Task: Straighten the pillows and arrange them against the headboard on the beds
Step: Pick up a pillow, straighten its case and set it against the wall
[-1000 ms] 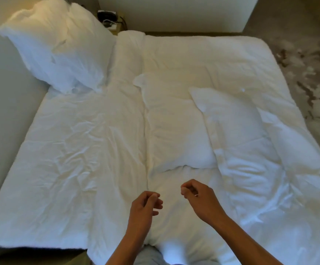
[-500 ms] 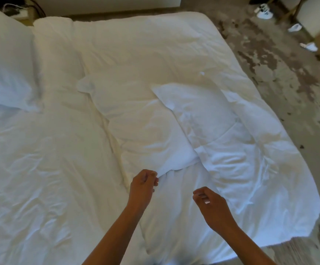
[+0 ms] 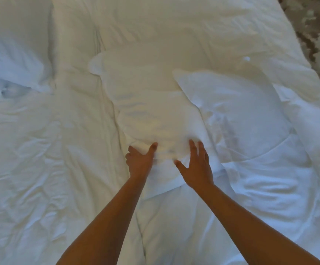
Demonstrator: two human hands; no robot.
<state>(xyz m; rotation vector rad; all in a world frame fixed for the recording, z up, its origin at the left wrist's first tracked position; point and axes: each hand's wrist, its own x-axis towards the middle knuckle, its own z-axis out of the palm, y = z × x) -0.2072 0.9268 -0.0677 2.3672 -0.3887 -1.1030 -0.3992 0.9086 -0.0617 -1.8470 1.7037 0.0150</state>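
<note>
The left hand [image 3: 139, 161] has its thumb on top of the flat pillow [image 3: 151, 104] and its fingers curled round the near edge. The right hand [image 3: 195, 165] presses that end with fingers spread (slightly blurred). The pillow runs toward 12 o'clock on the duvet [image 3: 40, 169]. A second pillow [image 3: 231, 111] touches it at 2 o'clock, and a plump pillow [image 3: 11, 54] sits at 10.

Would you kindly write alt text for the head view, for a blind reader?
Two hands reach onto a flat white pillow on a rumpled white bed: the left hand grips its near edge, the right hand rests spread on it. A second pillow lies to its right.
</note>
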